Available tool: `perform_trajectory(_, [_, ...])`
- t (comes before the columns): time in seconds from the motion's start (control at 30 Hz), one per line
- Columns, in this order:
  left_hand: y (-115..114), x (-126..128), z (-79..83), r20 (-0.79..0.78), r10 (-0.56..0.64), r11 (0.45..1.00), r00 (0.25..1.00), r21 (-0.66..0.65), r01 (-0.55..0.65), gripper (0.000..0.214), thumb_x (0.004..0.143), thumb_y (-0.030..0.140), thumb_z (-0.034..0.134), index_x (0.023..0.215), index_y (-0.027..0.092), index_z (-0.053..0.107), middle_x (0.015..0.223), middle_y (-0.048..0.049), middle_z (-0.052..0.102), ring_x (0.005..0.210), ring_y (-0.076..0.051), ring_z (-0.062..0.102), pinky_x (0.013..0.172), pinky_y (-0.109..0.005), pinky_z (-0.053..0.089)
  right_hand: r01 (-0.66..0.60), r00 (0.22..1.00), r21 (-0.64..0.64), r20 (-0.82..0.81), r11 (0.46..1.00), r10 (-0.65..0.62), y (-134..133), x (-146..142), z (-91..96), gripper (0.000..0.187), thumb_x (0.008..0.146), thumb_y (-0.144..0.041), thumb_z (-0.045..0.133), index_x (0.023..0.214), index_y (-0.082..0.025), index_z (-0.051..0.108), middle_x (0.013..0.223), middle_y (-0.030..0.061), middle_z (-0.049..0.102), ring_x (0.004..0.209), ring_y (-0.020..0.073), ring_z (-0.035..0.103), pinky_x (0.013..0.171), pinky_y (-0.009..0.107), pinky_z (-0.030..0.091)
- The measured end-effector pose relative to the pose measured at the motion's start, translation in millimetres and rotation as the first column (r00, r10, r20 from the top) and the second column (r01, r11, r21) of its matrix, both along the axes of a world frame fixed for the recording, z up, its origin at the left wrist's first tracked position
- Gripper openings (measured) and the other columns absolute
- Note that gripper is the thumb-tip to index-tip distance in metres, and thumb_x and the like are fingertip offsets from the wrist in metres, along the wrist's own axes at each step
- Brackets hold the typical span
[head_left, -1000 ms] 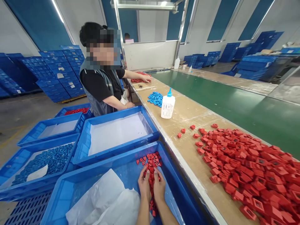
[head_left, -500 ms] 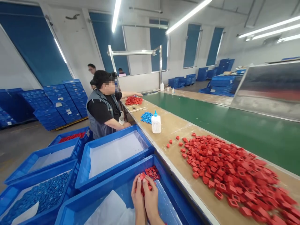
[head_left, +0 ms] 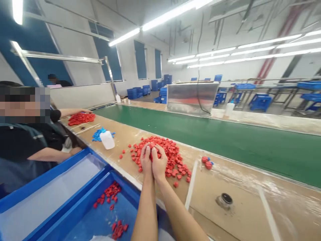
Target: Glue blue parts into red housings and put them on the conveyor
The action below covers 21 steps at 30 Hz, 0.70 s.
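Note:
My left hand [head_left: 145, 162] and my right hand [head_left: 159, 164] are cupped together just over a wide pile of small red square plastic pieces [head_left: 170, 154]. Both sit at the pile's middle, on the tan work surface [head_left: 225, 187]. A few red pieces show between my fingertips, and my palms hide whatever else is inside. Below and to the left, the blue crate [head_left: 120, 182] holds scattered red pieces [head_left: 107, 193] on its floor.
A seated co-worker's arm [head_left: 72, 112] reaches a smaller red pile [head_left: 81, 118] at the far left. Blue pieces [head_left: 99, 135] and a white glue bottle [head_left: 107, 140] lie on the bench. A green conveyor belt [head_left: 225, 144] runs behind it. A white-lined crate [head_left: 47, 187] stands left.
My hands have moved from inside the blue crate up and right to the red pile on the bench. The view has swung right, and fewer red pieces lie in the crate.

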<state>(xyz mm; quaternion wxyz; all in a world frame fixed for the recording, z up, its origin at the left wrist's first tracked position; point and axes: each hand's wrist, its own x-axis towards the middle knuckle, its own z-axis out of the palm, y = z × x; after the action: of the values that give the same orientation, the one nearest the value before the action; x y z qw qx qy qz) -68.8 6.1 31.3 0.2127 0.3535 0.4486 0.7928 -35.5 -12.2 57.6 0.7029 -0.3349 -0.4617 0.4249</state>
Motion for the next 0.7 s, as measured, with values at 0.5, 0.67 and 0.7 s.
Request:
perform_trajectory(0.5, [61, 80, -30.3, -0.484, -0.023, 0.984, 0.875, -0.168, -0.067, 0.027, 0.09, 0.031, 0.052, 0.091, 0.016, 0.075, 0.105, -0.0142, 0.072, 0.106, -0.027, 0.064, 0.104, -0.045, 0.045, 0.314, 0.913, -0.133, 0.314, 0.94, -0.26, 92, 103, -72.2, 0.039, 0.097, -0.047, 0.047, 0.095, -0.014, 0.069, 0.099, 0.0077, 0.07, 0.092, 0.0186, 0.064, 0.088, 0.037, 0.049])
perform_trajectory(0.67, [-11, 17, -39.7, -0.638, 0.071, 0.963, 0.767, -0.158, -0.22, 0.026, 0.094, 0.031, 0.051, 0.103, 0.02, 0.072, 0.122, -0.0101, 0.065, 0.12, -0.024, 0.058, 0.111, -0.042, 0.041, 0.311, 0.844, -0.134, 0.493, 0.941, -0.209, 93, 116, -69.3, 0.028, 0.093, -0.041, 0.058, 0.085, -0.016, 0.067, 0.085, 0.0035, 0.068, 0.083, 0.0182, 0.064, 0.084, 0.038, 0.05])
perform_trajectory(0.7, [-36, -4, -51.9, -0.646, 0.127, 0.936, 0.753, -0.174, -0.307, 0.027, 0.095, 0.032, 0.05, 0.107, 0.02, 0.07, 0.125, -0.0106, 0.062, 0.123, -0.024, 0.055, 0.112, -0.043, 0.039, 0.318, 0.826, -0.134, 0.525, 0.938, -0.205, 92, 121, -68.9, 0.027, 0.091, -0.039, 0.057, 0.084, -0.016, 0.067, 0.084, 0.0042, 0.068, 0.083, 0.0194, 0.063, 0.084, 0.039, 0.049])
